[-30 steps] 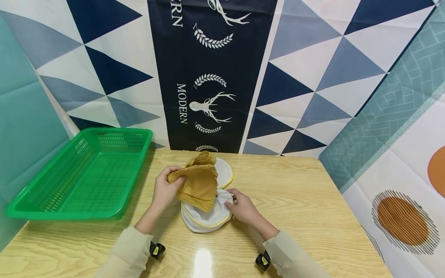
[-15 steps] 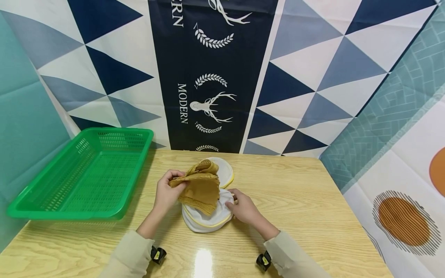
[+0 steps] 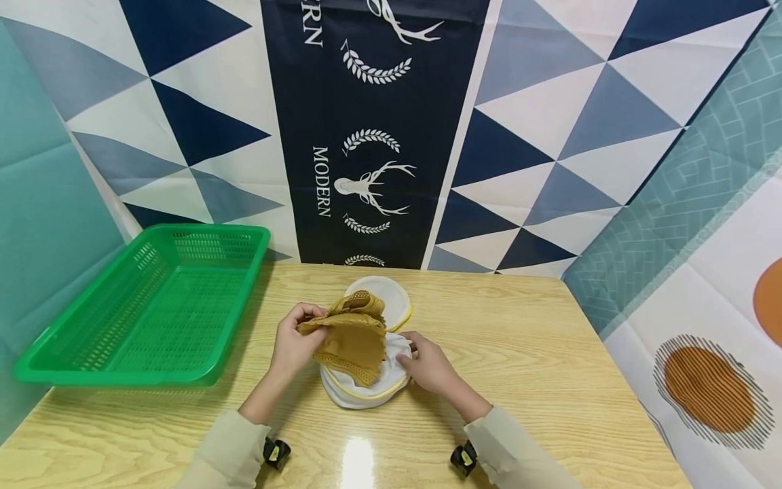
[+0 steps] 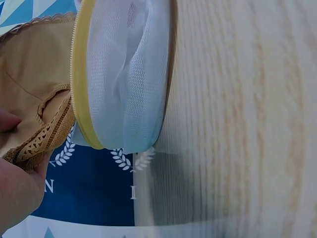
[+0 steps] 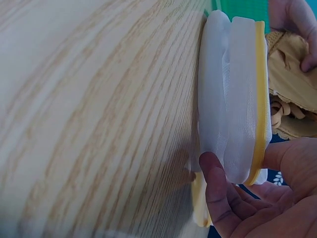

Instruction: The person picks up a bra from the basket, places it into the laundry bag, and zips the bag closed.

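Note:
My left hand [image 3: 294, 341] pinches a mustard-brown bra [image 3: 354, 343] with lace trim by its left edge, thumb on the near side. The folded bra hangs tilted over a round white mesh laundry bag [image 3: 365, 395] with a yellow zip. Loose strap loops show on the bra [image 5: 287, 111] in the right wrist view. With thumb and fingers my right hand [image 3: 431, 367] grips the right rim of the bag, which stands unzipped on the table. Its round lid [image 3: 391, 299] lies folded back behind it. The bra partly hides the bag's inside.
A green perforated plastic basket [image 3: 210, 353] stands at the left on the wooden table [image 3: 501, 339]. Patterned cloth [image 3: 366, 122] hangs behind the table's back edge. Each wrist wears a small black device.
The left hand has lowered the bra a little toward the bag, and more of the lid shows behind it. The right hand keeps its hold on the rim.

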